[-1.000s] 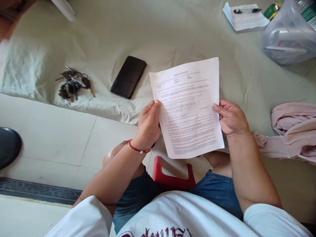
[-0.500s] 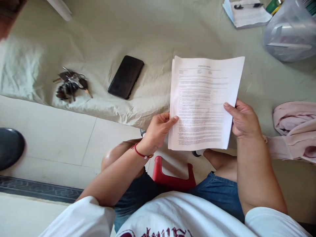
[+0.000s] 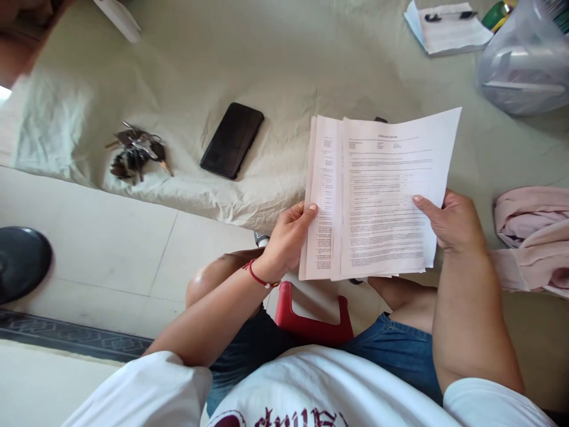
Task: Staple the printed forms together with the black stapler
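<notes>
A stack of printed sheets [image 3: 382,219] was held up between both hands, over the near edge of the green cloth [image 3: 267,47]. With the stack taken as the clock's centre, the left hand [image 3: 284,240] was placed between eight and nine o'clock, the right hand [image 3: 462,222] between three and four. The left edge was pinched by the left hand, its thumb laid on the front and its fingers closed behind to little more than the paper's thickness. The right side was gripped likewise, the thumb pressed farther in on the printed face, the other fingers mostly hidden behind.

The sheets were white and covered with fine dark text, too small to be read, with a short heading centred toward twelve o'clock. They were fanned: the front ones were offset toward three o'clock, and a printed strip of another was exposed toward nine. The top edge was slightly wavy. A black phone [image 3: 232,140] was seen between nine and ten o'clock, and a bunch of keys [image 3: 138,151] beyond it.
</notes>
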Demonstrator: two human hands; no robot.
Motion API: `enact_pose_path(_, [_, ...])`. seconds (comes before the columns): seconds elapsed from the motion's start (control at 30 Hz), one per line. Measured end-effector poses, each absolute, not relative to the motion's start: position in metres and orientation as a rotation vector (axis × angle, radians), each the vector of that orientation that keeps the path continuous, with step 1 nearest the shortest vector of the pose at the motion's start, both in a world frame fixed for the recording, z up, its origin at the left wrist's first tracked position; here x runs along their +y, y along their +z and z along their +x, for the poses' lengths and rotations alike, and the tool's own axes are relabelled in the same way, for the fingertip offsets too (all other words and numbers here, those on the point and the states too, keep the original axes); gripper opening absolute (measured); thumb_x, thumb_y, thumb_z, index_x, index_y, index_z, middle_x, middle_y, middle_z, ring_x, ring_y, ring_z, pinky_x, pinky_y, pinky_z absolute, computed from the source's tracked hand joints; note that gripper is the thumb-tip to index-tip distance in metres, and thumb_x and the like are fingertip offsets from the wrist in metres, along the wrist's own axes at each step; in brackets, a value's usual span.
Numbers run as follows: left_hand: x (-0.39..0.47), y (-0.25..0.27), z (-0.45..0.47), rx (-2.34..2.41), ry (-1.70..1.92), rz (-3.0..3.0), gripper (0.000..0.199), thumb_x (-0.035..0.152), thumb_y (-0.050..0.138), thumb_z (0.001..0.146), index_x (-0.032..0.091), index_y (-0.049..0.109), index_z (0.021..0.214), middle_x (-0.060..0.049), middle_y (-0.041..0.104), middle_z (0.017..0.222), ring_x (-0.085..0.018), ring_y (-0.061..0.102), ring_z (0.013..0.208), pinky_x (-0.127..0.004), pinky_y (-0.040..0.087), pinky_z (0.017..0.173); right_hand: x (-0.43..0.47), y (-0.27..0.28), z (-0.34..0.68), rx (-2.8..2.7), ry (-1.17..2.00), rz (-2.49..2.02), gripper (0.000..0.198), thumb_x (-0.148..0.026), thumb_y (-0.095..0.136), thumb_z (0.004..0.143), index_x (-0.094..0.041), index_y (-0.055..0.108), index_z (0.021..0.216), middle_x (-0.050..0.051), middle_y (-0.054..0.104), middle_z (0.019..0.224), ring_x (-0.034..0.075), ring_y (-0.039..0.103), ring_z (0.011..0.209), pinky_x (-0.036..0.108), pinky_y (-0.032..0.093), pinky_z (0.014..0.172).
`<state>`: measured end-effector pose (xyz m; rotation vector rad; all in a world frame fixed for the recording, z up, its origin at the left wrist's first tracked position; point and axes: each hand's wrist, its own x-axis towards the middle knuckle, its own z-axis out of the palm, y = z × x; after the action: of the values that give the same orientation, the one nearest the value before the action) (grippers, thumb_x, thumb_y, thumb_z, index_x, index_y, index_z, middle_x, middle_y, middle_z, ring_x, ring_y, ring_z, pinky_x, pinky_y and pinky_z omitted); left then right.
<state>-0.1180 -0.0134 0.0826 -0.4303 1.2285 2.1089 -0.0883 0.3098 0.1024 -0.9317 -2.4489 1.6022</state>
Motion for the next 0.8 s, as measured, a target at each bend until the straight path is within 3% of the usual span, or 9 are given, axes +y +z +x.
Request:
enact_pose_path(0.13, [-0.013, 0.08, -0.119, 1.234, 2.125, -0.439, 0.041, 0.055, 0.091, 0.085, 0.018, 0.077, 0.095, -0.01, 0.084, 0.099, -0.029, 0.081, 0.096, -0.045, 0.066, 0.09, 0.327, 0.101, -0.091, -2.255, 1.502, -0.96, 0.03, -0.026, 0.089, 0.069, -0.019, 0.087, 0.098, 0.009, 0.087, 0.108, 0.026, 0.078, 0.092, 0.046, 0.063, 0.096])
enact_pose_path(0.37, [-0.016, 0.08, -0.123, 1.188, 2.094, -0.508, 0.021, 0.031, 0.084, 0.082, 0.016, 0.079, 0.097, -0.012, 0.085, 0.1, -0.031, 0.081, 0.098, -0.048, 0.065, 0.094, 0.347, 0.108, -0.097, -1.898, 1.485, -0.924, 0.033, -0.013, 0.084, 0.054, -0.016, 0.084, 0.087, 0.015, 0.084, 0.103, 0.032, 0.079, 0.103, 0.048, 0.063, 0.1])
enact_pose_path(0.57, [-0.016, 0.077, -0.12, 1.193, 2.18, -0.497, 0.036, 0.043, 0.095, 0.081, 0.019, 0.078, 0.102, -0.011, 0.085, 0.107, -0.03, 0.081, 0.101, -0.05, 0.065, 0.098, 0.353, 0.104, -0.098, -1.812, 1.423, -0.873, 0.032, -0.016, 0.083, 0.054, -0.02, 0.085, 0.086, 0.012, 0.085, 0.105, 0.031, 0.079, 0.1, 0.05, 0.062, 0.104])
enact_pose_path(0.8, [-0.012, 0.084, -0.117, 1.16, 2.192, -0.448, 0.047, 0.035, 0.101, 0.076, 0.019, 0.079, 0.114, -0.012, 0.085, 0.122, -0.034, 0.081, 0.113, -0.054, 0.064, 0.108, 0.331, 0.106, -0.099, -1.955, 1.5, -0.838, 0.026, -0.028, 0.088, 0.054, -0.022, 0.08, 0.079, 0.009, 0.085, 0.092, 0.034, 0.079, 0.105, 0.052, 0.06, 0.11])
